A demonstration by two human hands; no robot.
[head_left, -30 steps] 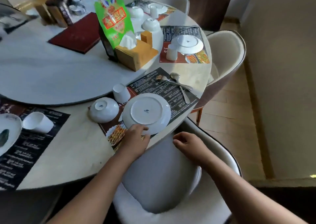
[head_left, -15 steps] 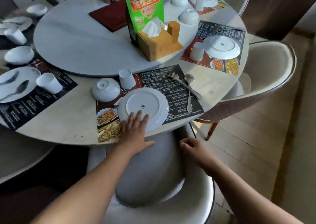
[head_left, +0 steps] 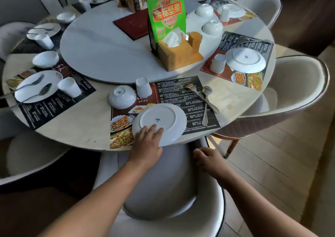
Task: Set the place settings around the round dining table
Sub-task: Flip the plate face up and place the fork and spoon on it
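Plate [head_left: 163, 119] under left hand [head_left: 146, 142]; bowl [head_left: 121, 97], cup [head_left: 143, 86] beyond; fork [head_left: 199, 96] alongside.

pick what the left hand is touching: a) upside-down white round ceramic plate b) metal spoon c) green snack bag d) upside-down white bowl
a: the left hand lies with its fingers on the near part of the upside-down white round ceramic plate.

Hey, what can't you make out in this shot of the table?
Head view:
Near rim of the upturned round white plate: covered by the left hand.
Fingertips of the right hand: curled behind its knuckles, so any grip on the cream padded chair is unclear.
Black paper placemat print: too small.
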